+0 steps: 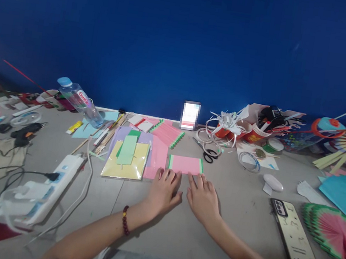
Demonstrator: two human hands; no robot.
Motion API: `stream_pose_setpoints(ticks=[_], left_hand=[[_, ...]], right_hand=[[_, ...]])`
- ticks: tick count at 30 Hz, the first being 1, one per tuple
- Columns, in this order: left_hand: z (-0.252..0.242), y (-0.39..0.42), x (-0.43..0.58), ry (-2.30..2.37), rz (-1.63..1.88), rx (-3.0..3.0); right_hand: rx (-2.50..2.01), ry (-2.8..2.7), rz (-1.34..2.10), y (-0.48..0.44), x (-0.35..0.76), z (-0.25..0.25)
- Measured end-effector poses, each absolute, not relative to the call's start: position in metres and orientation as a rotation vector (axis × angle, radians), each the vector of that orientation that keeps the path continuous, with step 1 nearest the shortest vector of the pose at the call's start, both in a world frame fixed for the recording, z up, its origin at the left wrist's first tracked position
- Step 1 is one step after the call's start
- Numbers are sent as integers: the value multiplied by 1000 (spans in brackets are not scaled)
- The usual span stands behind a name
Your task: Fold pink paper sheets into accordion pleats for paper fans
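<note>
A pink paper strip (186, 164) with green bands at both ends lies flat on the grey table in front of me. The fingertips of my left hand (165, 188) rest along its near edge on the left, fingers stretched out. My right hand (203, 198) lies at the same edge on the right, its fingers also extended. Neither hand grips anything. Just left is a stack with a yellow paper pack (125, 168) and a light green slip (127, 149). Behind the strip lie pleated pink papers with green edges (167, 134) and black-handled scissors (211, 156).
At left, a white power strip (62, 180) trails cables, and a plastic bottle (82, 101) leans behind it. Red paper cups (257, 135) hold tools and scraps at the back right. A phone (296, 237) and pleated paper fans (335, 231) lie right. A blue wall (159, 46) bounds the table.
</note>
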State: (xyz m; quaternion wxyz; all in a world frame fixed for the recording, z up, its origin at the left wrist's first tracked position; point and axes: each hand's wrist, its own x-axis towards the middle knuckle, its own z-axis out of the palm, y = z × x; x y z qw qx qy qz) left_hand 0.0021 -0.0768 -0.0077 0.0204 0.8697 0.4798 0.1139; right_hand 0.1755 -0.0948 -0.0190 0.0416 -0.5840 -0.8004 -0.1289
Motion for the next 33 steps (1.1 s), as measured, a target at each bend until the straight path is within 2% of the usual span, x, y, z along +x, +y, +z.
stream_pose_setpoints(ticks=[7, 25, 29, 33], left_hand=[[-4, -76, 2, 1508, 285, 2696], [-9, -69, -1, 1452, 238, 2744], [-8, -53, -11, 1366, 237, 2788], [1, -30, -22, 1203, 233, 2745]], right_hand=[[-1775, -2507, -519, -93, 173, -17], [-1749, -2517, -589, -88, 171, -19], [-1718, -2541, -414, -77, 191, -10], [-1627, -2474, -19, -56, 221, -2]])
